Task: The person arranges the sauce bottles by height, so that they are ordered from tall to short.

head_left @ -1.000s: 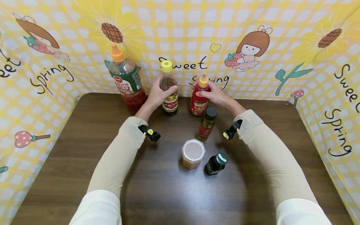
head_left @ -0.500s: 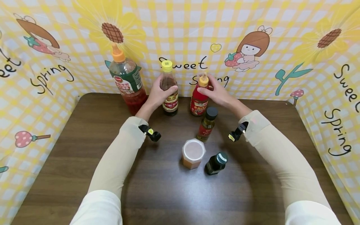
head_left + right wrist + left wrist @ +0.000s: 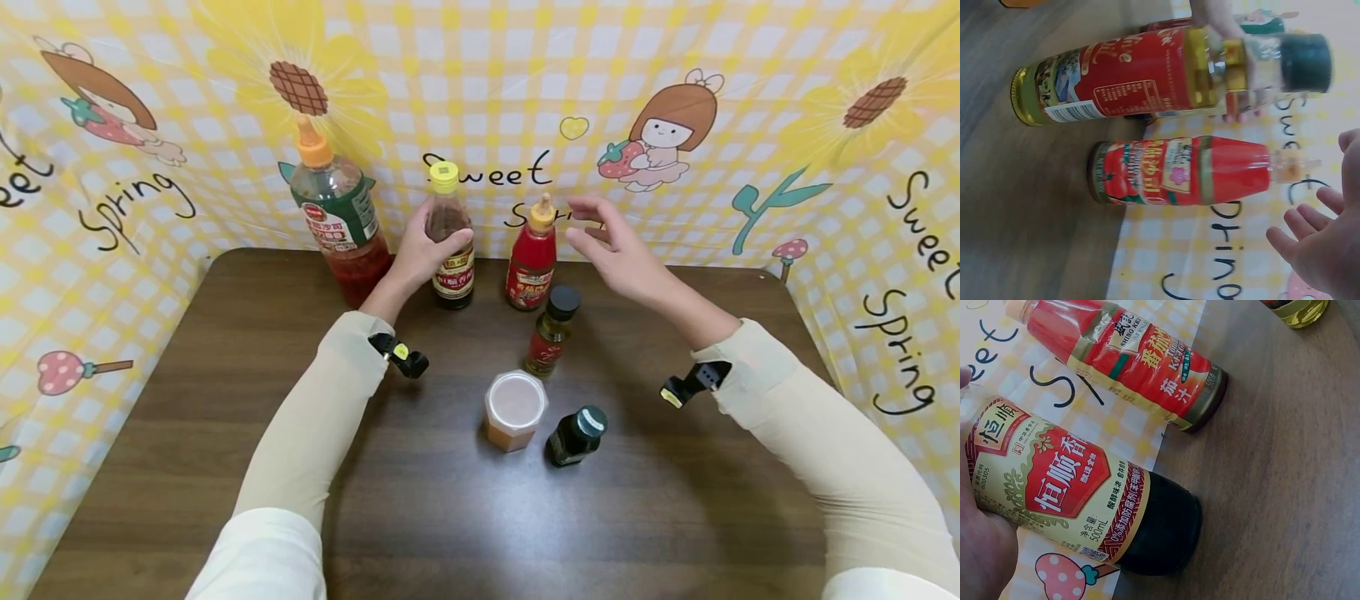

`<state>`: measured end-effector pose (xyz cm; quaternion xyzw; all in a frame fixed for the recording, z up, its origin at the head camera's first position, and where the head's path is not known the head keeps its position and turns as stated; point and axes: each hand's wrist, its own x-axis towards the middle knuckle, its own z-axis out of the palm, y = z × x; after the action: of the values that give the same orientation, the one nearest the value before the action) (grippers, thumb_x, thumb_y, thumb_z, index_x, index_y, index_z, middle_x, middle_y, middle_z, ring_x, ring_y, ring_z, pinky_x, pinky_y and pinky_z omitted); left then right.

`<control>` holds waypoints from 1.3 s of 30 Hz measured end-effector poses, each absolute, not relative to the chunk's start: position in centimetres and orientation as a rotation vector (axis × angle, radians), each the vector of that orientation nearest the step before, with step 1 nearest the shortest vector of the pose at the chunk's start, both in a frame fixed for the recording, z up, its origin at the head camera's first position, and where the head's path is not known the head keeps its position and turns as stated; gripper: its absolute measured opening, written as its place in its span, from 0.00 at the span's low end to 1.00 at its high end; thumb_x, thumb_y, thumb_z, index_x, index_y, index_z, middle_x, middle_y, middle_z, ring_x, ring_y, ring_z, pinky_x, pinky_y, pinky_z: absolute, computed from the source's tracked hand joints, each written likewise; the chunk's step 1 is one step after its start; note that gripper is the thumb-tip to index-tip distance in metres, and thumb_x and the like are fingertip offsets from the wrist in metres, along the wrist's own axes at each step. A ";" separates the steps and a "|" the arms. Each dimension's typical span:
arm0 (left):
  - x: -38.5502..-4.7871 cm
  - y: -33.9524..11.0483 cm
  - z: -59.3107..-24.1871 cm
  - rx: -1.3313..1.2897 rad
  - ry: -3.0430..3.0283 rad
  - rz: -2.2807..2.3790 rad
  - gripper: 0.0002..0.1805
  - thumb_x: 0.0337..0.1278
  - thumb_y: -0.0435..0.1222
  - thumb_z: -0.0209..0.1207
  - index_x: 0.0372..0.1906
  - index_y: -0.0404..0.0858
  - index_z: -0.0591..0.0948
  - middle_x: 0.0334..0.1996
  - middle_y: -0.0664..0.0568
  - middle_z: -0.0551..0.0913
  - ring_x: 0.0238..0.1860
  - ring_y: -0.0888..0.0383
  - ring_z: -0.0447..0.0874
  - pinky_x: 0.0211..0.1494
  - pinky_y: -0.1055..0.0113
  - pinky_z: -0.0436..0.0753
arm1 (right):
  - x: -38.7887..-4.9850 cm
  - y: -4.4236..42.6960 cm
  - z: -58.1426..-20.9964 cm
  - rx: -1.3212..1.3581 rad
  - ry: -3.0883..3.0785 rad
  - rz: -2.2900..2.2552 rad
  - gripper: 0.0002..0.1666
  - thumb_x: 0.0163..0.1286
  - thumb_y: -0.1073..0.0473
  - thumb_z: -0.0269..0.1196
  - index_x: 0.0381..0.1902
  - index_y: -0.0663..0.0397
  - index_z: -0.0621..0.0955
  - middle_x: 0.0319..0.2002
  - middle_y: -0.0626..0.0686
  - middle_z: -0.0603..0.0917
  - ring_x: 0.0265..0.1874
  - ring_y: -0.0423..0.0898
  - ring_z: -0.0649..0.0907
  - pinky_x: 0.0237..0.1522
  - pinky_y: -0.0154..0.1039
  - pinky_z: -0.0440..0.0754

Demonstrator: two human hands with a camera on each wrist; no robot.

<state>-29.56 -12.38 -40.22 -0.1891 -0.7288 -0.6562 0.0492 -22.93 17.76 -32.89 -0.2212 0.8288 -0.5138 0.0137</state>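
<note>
- The brown vinegar bottle (image 3: 454, 271) with a yellow cap stands upright near the back edge of the worktop (image 3: 217, 433); the left hand (image 3: 416, 257) grips its upper part, thumb across the front.
- Just right of it, the red ketchup bottle (image 3: 530, 268) stands upright with no hand on it. The right hand (image 3: 626, 257) is beside its nozzle, apart from it, thumb and fingers spread wide and holding nothing.
- The oil bottle (image 3: 548, 346) stands close in front of the ketchup; a low sweep of the right hand could topple either, both being narrow.
- The vinegar looks top-heavy to handle with so high a grip; a sideways tug could tip it.
- Further out are the lidded jar (image 3: 515, 408), the small dark bottle (image 3: 574, 437) and, at the left, the large sauce bottle (image 3: 341, 229), partly covered by the left wrist.
- The left fingers behind the vinegar are mostly hidden, and whether its base presses fully on the worktop is hard to tell. The small bottle's label is unreadable.
</note>
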 end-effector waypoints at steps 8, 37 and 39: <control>-29.4 -12.4 -40.1 -0.581 -2.205 -2.007 0.20 0.58 0.33 0.67 0.54 0.35 0.76 0.46 0.50 0.81 0.50 0.55 0.79 0.56 0.64 0.78 | -20.4 19.9 -32.3 -0.908 2.463 -1.610 0.25 0.77 0.67 0.54 0.69 0.66 0.68 0.67 0.60 0.72 0.68 0.54 0.71 0.70 0.44 0.71; -29.3 -12.3 -40.2 -0.559 -2.214 -2.011 0.20 0.58 0.34 0.67 0.54 0.36 0.76 0.45 0.50 0.81 0.49 0.56 0.79 0.56 0.64 0.77 | -19.7 18.7 -39.3 -1.042 2.054 -1.393 0.40 0.66 0.66 0.70 0.73 0.60 0.68 0.72 0.59 0.71 0.71 0.61 0.69 0.71 0.50 0.68; -29.4 -12.3 -40.2 -0.559 -2.214 -2.006 0.20 0.58 0.34 0.67 0.54 0.36 0.76 0.45 0.50 0.81 0.49 0.56 0.79 0.56 0.64 0.77 | -19.7 18.5 -39.6 -1.033 2.051 -1.396 0.39 0.66 0.66 0.70 0.73 0.60 0.68 0.72 0.60 0.71 0.71 0.61 0.70 0.70 0.49 0.69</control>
<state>-29.35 -12.27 -40.16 -0.1835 -0.7275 -0.6591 0.0509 -19.70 18.47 -39.61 -0.3744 0.7435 -0.5063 0.2252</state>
